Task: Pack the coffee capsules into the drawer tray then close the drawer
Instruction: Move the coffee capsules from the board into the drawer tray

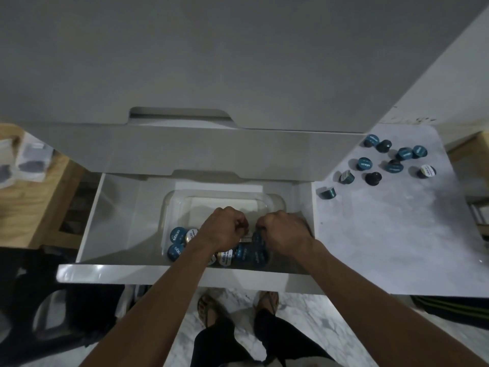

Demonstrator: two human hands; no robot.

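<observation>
Inside the open white drawer [90, 213], the clear plastic tray [174, 205] already holds a cluster of teal foil-lidded coffee capsules [176, 234] at its near end. Both hands hang over it with fingers curled, the left hand [221, 229] on something I cannot make out, the right hand [284, 231] apparently pinching a capsule. Roughly ten loose capsules [364, 163] wait on the white marble counter [383, 234], so packing looks about half done and the drawer is not yet closed.

Clear plastic tray [275, 201], glossy drawer [132, 274]

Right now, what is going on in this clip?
A person stands at an open white drawer with both hands down inside the clear plastic tray that sits in it. The left hand and right hand are curled over capsules at the tray's near end, where a cluster of packed capsules already lies. About ten loose capsules still sit on the white counter to the right, so packing is unfinished and the drawer is not yet closed.
</observation>
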